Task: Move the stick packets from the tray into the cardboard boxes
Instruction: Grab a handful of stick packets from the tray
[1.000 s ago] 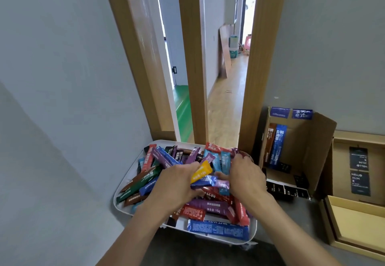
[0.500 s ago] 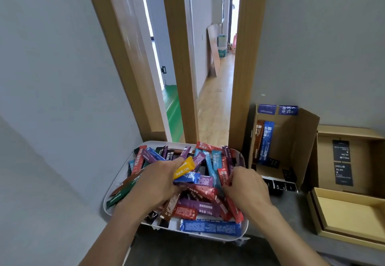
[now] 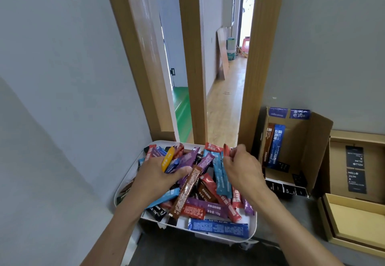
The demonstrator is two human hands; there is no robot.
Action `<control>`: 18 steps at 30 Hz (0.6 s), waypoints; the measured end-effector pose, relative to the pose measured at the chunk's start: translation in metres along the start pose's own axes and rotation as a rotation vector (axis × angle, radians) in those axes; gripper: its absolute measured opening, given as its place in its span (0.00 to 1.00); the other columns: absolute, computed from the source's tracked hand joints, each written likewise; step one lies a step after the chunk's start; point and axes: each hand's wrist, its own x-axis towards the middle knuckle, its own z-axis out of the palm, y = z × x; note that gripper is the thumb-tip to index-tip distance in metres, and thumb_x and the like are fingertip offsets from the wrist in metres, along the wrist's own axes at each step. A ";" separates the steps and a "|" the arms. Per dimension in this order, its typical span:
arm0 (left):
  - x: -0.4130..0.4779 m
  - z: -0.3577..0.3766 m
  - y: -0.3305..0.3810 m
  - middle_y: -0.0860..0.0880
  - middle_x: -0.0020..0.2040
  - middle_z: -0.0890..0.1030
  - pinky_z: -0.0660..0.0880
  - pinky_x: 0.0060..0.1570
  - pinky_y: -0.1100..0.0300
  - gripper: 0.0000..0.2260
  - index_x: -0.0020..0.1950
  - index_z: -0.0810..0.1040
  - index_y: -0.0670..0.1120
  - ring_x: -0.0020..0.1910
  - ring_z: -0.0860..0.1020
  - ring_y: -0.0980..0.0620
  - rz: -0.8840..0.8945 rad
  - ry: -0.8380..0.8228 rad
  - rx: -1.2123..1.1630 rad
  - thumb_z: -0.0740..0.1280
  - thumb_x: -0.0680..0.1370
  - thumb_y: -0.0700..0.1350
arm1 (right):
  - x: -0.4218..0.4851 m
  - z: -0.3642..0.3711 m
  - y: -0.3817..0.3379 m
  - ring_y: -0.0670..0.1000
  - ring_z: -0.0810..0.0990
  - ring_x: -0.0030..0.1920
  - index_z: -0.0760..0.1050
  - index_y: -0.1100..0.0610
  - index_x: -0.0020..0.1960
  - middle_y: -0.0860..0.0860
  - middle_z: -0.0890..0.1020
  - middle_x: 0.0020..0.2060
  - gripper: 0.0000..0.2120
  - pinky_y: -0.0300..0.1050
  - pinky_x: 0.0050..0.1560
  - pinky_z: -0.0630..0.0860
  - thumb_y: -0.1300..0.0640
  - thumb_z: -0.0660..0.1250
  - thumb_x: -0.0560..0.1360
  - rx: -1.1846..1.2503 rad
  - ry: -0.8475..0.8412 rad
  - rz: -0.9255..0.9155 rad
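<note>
1. The stick packets point(image 3: 208, 209) lie in a loose, criss-crossed heap that fills the white tray point(image 3: 253, 226). Only a brown and a blue one stand in the open cardboard box point(image 3: 316, 140) just right of it, so most of the job looks undone.
2. The left hand point(image 3: 158, 176) is curled round a fanned bundle with a yellow packet point(image 3: 167, 158) on top, and the thumb is clamped across it.
3. The right hand point(image 3: 243, 169), fingers bent, pinches the top of a red packet point(image 3: 226, 150) near the tray's far right corner.
4. Risk: the slick bundle is splayed, not squared, so one may slide out on the way over.
5. Risk: the red packet sits among pale blue ones, and lifting it could drag neighbours over the rim onto the desk point(image 3: 208, 253).
</note>
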 end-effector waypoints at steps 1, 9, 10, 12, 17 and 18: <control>0.000 0.002 0.001 0.54 0.37 0.84 0.79 0.38 0.59 0.18 0.44 0.83 0.52 0.37 0.82 0.58 0.010 -0.013 0.054 0.72 0.73 0.66 | 0.004 0.004 -0.004 0.51 0.81 0.44 0.69 0.54 0.57 0.52 0.81 0.49 0.10 0.51 0.44 0.82 0.48 0.63 0.83 -0.021 -0.004 -0.007; -0.003 0.033 0.016 0.55 0.49 0.84 0.79 0.46 0.57 0.19 0.54 0.79 0.54 0.47 0.82 0.53 -0.030 -0.104 0.457 0.74 0.72 0.65 | 0.010 0.028 -0.002 0.57 0.85 0.53 0.73 0.60 0.64 0.56 0.84 0.54 0.29 0.54 0.52 0.84 0.42 0.77 0.74 -0.177 -0.190 0.060; -0.003 0.036 0.017 0.54 0.49 0.84 0.77 0.45 0.58 0.19 0.54 0.79 0.53 0.48 0.82 0.52 -0.049 -0.110 0.471 0.74 0.72 0.64 | 0.012 0.027 0.000 0.56 0.85 0.50 0.76 0.59 0.59 0.56 0.85 0.52 0.23 0.53 0.51 0.84 0.44 0.77 0.75 -0.168 -0.202 0.060; -0.002 0.040 0.016 0.53 0.49 0.84 0.75 0.43 0.58 0.18 0.54 0.79 0.52 0.47 0.82 0.51 -0.073 -0.101 0.464 0.74 0.73 0.62 | 0.016 0.023 0.003 0.54 0.85 0.44 0.78 0.58 0.47 0.54 0.85 0.45 0.16 0.53 0.49 0.85 0.46 0.76 0.76 -0.130 -0.226 0.069; 0.000 0.035 0.012 0.54 0.40 0.83 0.81 0.41 0.58 0.11 0.49 0.81 0.52 0.38 0.83 0.56 -0.133 -0.103 0.161 0.74 0.75 0.57 | 0.025 0.007 0.003 0.53 0.81 0.32 0.79 0.56 0.40 0.50 0.81 0.32 0.18 0.48 0.36 0.76 0.44 0.65 0.80 0.126 -0.179 0.094; 0.000 0.029 0.014 0.53 0.38 0.83 0.80 0.39 0.59 0.08 0.47 0.81 0.51 0.36 0.82 0.56 -0.138 -0.100 0.056 0.74 0.76 0.55 | 0.027 0.006 0.002 0.52 0.77 0.31 0.76 0.57 0.40 0.50 0.78 0.31 0.19 0.47 0.35 0.73 0.45 0.62 0.82 0.170 -0.185 0.094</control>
